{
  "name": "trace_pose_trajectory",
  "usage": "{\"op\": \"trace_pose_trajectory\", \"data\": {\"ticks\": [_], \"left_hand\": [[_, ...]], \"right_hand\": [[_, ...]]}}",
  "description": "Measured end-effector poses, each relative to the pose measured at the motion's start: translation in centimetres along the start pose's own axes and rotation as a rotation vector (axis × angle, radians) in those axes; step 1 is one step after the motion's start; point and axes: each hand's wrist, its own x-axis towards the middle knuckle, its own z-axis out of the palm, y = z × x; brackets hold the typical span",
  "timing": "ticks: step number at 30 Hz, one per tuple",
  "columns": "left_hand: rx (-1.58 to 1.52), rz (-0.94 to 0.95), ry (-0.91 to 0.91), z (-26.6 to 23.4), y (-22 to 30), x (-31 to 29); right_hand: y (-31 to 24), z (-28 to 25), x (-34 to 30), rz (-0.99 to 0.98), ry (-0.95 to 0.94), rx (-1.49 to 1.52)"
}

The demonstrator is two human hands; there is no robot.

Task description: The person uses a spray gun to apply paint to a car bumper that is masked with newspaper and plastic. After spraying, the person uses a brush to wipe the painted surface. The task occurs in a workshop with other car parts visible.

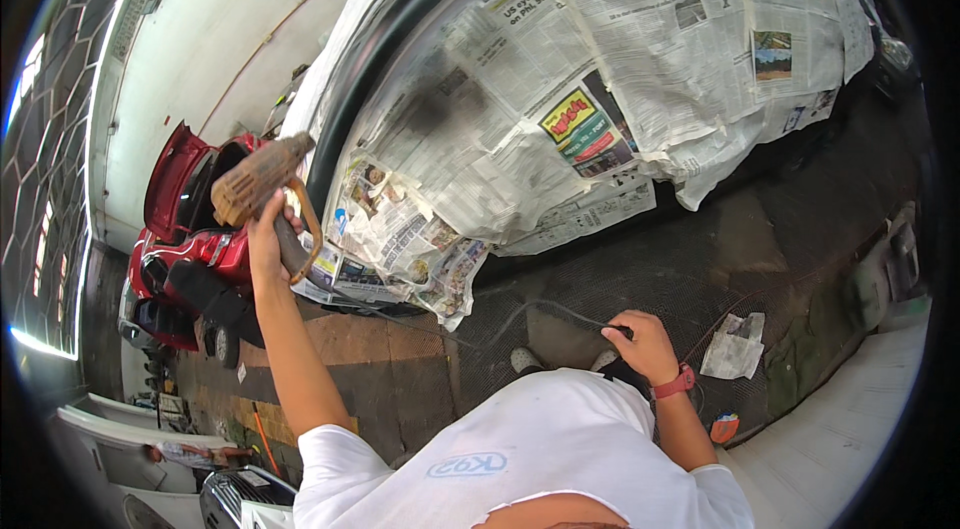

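Observation:
My left hand (268, 241) is closed round the dark handle of a worn, orange-brown heat gun (262, 177), raised at the left. A curved guard loops down beside the handle, and the short nozzle points toward the black-framed edge of a car. From the handle a dark cord (530, 307) runs rightward over the floor to my right hand. Low at the right, my right hand (645, 341) is closed on a black piece of that cord; whether it is a plug I cannot make out. Sheets of newspaper (530, 129) cover the car's side, with a dark smudge at the left.
A red car (190, 239) with opened panels stands at far left. Loose newspaper (735, 345) and an orange object (724, 428) lie on the floor at right. Another person (195, 453) is at the lower left. A pale panel (850, 409) lines the right side.

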Motion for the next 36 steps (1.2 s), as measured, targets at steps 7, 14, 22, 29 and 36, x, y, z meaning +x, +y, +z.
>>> {"op": "trace_pose_trajectory", "data": {"ticks": [7, 14, 22, 29, 36], "left_hand": [[-0.102, -0.175, 0.161, -5.3, -8.1, -1.5], [-0.167, -0.126, 0.031, 1.5, -5.5, -1.9], [-0.261, 0.113, -0.301, 16.7, 4.1, -0.9], [-0.299, 0.257, -0.625, 31.3, 11.3, -0.8], [-0.383, 0.263, -0.823, 43.2, 16.2, -4.5]], "right_hand": [[-0.1, 0.1, 0.9, 0.012, -0.019, -0.033], [-0.7, -0.5, 0.3, 0.073, -0.015, -0.066], [-0.9, -0.9, -2.0, 0.084, 0.095, -0.074], [-1.2, -1.6, -5.4, 0.138, 0.251, -0.086], [-1.5, -2.3, -8.2, 0.293, 0.336, -0.119]]}}
